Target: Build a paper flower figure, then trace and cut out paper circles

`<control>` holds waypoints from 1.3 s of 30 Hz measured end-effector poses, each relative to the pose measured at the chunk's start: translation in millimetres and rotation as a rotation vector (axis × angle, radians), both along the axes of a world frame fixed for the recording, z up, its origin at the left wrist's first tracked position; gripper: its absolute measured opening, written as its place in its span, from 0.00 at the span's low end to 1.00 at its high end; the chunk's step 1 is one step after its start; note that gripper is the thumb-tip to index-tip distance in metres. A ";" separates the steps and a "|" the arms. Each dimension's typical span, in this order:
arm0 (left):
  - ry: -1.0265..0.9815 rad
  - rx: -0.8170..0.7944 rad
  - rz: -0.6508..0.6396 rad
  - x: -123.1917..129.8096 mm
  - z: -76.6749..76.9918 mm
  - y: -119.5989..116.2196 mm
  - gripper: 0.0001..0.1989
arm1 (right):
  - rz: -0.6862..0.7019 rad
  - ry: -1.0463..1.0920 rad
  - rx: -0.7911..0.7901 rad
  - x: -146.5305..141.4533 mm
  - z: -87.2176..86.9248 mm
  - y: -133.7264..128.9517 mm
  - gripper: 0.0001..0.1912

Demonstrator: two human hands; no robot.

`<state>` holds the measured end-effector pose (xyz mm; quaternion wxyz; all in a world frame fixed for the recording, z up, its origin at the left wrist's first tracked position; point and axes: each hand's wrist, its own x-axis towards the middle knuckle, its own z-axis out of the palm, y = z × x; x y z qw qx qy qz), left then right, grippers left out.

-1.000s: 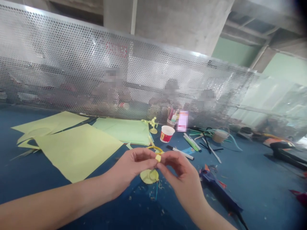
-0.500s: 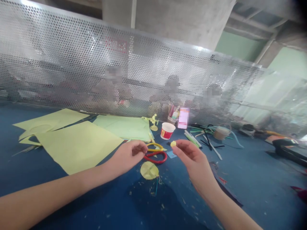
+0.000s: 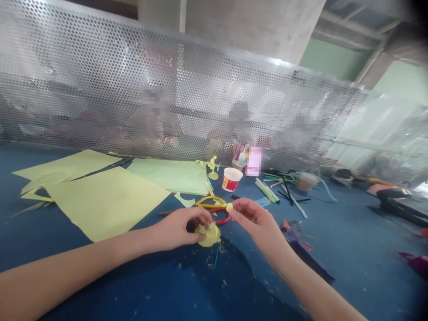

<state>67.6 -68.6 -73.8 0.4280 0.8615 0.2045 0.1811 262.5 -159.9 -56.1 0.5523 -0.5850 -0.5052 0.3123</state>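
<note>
My right hand (image 3: 256, 218) pinches a small pale yellow paper piece (image 3: 229, 207) between thumb and fingertips. On the dark blue tabletop (image 3: 187, 285), my left hand (image 3: 183, 227) has its thumb and fingers closed on a round yellow paper disc (image 3: 210, 238). Small raised bits stand on the disc, partly hidden by the fingers. Just beyond both hands lies a pair of scissors with one yellow and one red handle loop (image 3: 211, 199). The scissors' blades are mostly hidden behind my left hand.
Yellow paper sheets (image 3: 107, 200) and a light green stack (image 3: 170, 174) lie on the left. A small yellow paper figure (image 3: 213, 167), a red-and-white paper cup (image 3: 232, 179) and a phone (image 3: 254, 160) stand farther back. Markers (image 3: 266, 191) lie right. A perforated metal screen (image 3: 200, 102) borders the table.
My left hand has come from beside the scissors' handles down to the yellow disc and closed on it. My right hand has moved left with the small yellow paper piece.
</note>
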 end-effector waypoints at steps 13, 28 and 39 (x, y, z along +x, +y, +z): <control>-0.187 -0.303 -0.044 5.8 -14.3 7.4 0.18 | 0.030 0.071 -0.015 -3.7 -8.9 0.3 0.15; -0.160 -0.446 -0.140 1.6 -5.9 -4.9 0.17 | 0.084 0.050 0.010 -10.3 -5.2 -4.0 0.13; -0.183 -0.435 -0.179 1.0 -4.0 -13.8 0.34 | 0.069 0.105 0.027 -14.0 -4.8 -5.5 0.12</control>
